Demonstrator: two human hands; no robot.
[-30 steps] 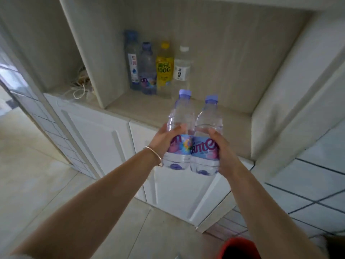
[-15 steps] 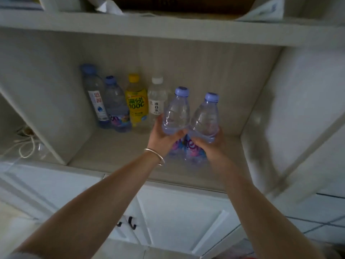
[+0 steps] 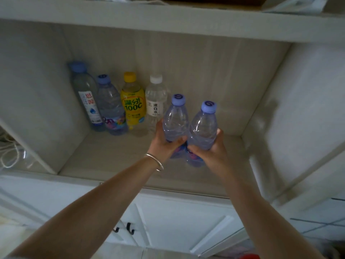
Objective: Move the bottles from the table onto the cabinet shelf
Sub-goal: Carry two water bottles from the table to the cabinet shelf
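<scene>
Two clear water bottles with purple caps stand side by side over the cabinet shelf point(image 3: 112, 156), right of the row at the back. My left hand point(image 3: 164, 144) grips the left bottle point(image 3: 175, 120) around its lower body. My right hand point(image 3: 211, 152) grips the right bottle point(image 3: 203, 128) the same way. Whether their bases touch the shelf I cannot tell. At the back stand a tall blue-capped bottle point(image 3: 85, 98), a purple-capped bottle point(image 3: 110, 107), a yellow drink bottle point(image 3: 133, 101) and a white-capped bottle point(image 3: 155, 101).
The shelf niche has a left side panel point(image 3: 37, 101) and a right side wall point(image 3: 298, 109). Shelf room lies right of the held bottles. White cabinet doors with dark handles point(image 3: 130, 228) sit below. Cables point(image 3: 9, 152) lie in the left compartment.
Both hands carried the two bottles up from in front of the cabinet doors and into the shelf niche, further back toward the row of bottles.
</scene>
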